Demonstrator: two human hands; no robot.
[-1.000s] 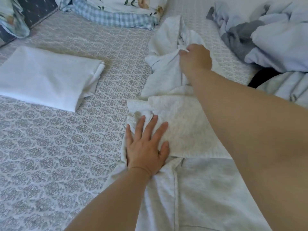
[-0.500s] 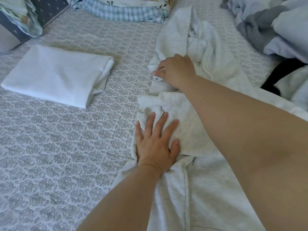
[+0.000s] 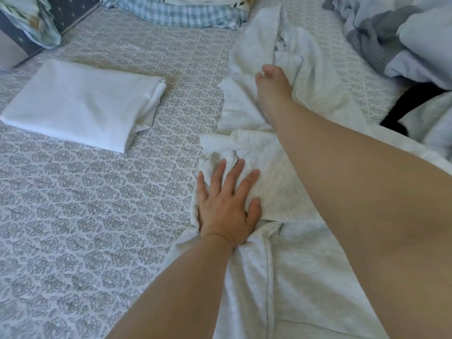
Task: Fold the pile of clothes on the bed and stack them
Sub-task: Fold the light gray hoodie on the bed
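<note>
A light grey hoodie lies spread along the bed, hood end away from me. My left hand presses flat, fingers spread, on the bunched sleeve cuff folded over the hoodie's body. My right hand reaches across to the hood area and rests on the fabric there; it is blurred by motion, and its fingers look extended with no fold pinched. A folded white garment lies to the left on the patterned sheet. A pile of unfolded clothes, grey and pale blue, sits at the far right.
A black garment pokes out under the pile at the right. A checked and floral pillow lies along the far edge of the bed. A dark padded panel with draped cloth stands at the far left corner.
My right hand has let go of the hood fabric that it gripped and has shifted right and away over the hood. My left hand has stayed pressed on the cuff.
</note>
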